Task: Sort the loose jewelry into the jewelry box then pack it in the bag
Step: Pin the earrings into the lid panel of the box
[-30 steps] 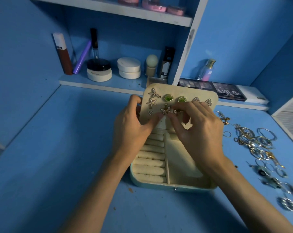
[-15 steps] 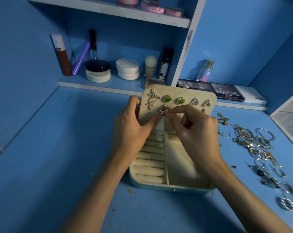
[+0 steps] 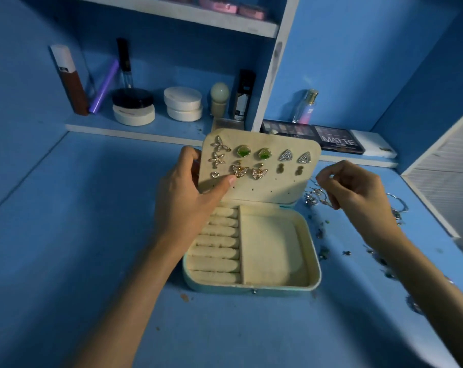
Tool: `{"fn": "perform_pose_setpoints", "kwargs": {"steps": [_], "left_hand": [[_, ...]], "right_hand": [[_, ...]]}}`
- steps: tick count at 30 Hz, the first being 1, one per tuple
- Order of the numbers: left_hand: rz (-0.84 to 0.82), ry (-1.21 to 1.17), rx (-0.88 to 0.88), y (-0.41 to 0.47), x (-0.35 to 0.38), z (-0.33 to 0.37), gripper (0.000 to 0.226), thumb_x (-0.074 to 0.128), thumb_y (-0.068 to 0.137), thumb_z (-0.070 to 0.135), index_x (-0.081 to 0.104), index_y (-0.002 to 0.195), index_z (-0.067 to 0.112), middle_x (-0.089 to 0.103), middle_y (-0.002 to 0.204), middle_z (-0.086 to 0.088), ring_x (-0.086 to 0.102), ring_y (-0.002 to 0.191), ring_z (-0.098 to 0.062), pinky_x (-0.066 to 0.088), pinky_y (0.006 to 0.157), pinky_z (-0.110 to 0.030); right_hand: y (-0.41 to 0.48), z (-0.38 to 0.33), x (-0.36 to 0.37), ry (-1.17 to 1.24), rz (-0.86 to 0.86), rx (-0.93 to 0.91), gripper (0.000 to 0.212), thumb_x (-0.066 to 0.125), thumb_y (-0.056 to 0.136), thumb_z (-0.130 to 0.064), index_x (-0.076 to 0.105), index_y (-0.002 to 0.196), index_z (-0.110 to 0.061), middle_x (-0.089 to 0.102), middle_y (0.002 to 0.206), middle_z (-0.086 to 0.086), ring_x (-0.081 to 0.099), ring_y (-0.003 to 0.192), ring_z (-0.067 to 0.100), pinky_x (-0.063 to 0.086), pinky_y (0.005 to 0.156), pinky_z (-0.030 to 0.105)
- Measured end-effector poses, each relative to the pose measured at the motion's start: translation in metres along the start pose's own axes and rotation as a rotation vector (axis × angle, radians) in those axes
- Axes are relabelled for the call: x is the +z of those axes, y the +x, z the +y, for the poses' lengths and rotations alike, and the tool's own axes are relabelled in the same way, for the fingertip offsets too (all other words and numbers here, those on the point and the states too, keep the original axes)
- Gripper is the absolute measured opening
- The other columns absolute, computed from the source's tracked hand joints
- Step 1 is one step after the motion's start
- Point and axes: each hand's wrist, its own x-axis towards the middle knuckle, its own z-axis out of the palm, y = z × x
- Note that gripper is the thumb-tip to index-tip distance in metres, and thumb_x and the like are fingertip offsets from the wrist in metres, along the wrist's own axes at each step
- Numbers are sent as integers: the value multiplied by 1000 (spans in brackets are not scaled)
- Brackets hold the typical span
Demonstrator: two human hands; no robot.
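The left hand (image 3: 182, 197) grips the cream velvet earring panel (image 3: 278, 181), which stands upright at the back of the pale teal jewelry box (image 3: 315, 261). Its thumb presses the panel's front just beside a gold butterfly stud (image 3: 241, 170), and its other fingers are hidden behind.

The right hand (image 3: 357, 189) hovers off to the side above the loose silver and gold jewelry (image 3: 315, 197) strewn on the blue desk (image 3: 92, 235). Its fingers are curled, thumb and forefinger close together, but I cannot tell whether they pinch a small piece.

This looks like the sorting step, with studs going onto the panel. Its upper rows are partly filled and free holes show below. The next move, I judge, calls for a fine pinch on one piece from the tangled heap. Its post then has to go into a hole while the panel is steadied.

The padded ring rolls (image 3: 217, 251) sit in the box's base. Behind, a black makeup palette (image 3: 336, 140), round white jars (image 3: 182, 104) and a small perfume bottle (image 3: 306, 107) crowd the shelf. No bag shows.
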Motion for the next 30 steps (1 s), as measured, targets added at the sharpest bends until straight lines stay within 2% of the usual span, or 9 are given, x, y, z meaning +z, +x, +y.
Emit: {"fn": "perform_pose_setpoints", "kwargs": {"steps": [2,5,8,11,15,24,30], "left_hand": [[-4,-5,-8,0,0,0,41,76,74,39,51,92,12,66,88,10,63,79,-12,53,67,-40],[2,-8,-6,0,0,0,44,78,73,40,52,93,11,64,86,15,63,78,-10,53,67,-40],[1,-7,1,1,0,-1,45,78,74,41,52,95,10,65,87,12,63,79,-11,53,67,-40],[3,-10,6,0,-1,-1,44,78,73,40,52,93,11,66,87,12,63,78,-12,53,66,-41],[3,-12,4,0,0,-1,41,78,73,35,52,92,10,66,86,12,63,78,-13,53,67,-41],[-3,-13,8,0,-1,0,47,77,72,44,52,94,10,65,87,14,63,78,-10,53,66,-37],[-11,-11,5,0,-2,-1,44,78,74,40,53,95,10,64,88,17,63,79,-8,54,67,-38]], "right_hand": [[2,10,-11,-172,-149,-10,8,63,79,-25,64,71,-26,56,62,10,47,60,26,39,61,33],[4,13,-21,-422,-309,-67,27,67,82,-14,61,68,-36,63,67,-10,55,68,9,38,60,11],[6,12,-26,-575,-410,-134,23,70,79,-13,64,71,-33,62,74,-15,55,73,1,37,61,5],[5,12,-29,-691,-482,-162,13,72,78,-17,71,76,-30,62,78,-11,53,71,3,36,63,9],[2,11,-27,-716,-461,-170,7,70,78,-25,71,78,-31,57,77,-17,47,74,-4,42,70,26],[0,10,-21,-738,-399,-166,6,67,79,-23,69,78,-28,52,72,-20,50,74,8,50,70,37],[2,14,-20,-713,-360,-151,4,68,78,-21,70,79,-24,54,72,-16,53,72,12,51,69,40]]}}
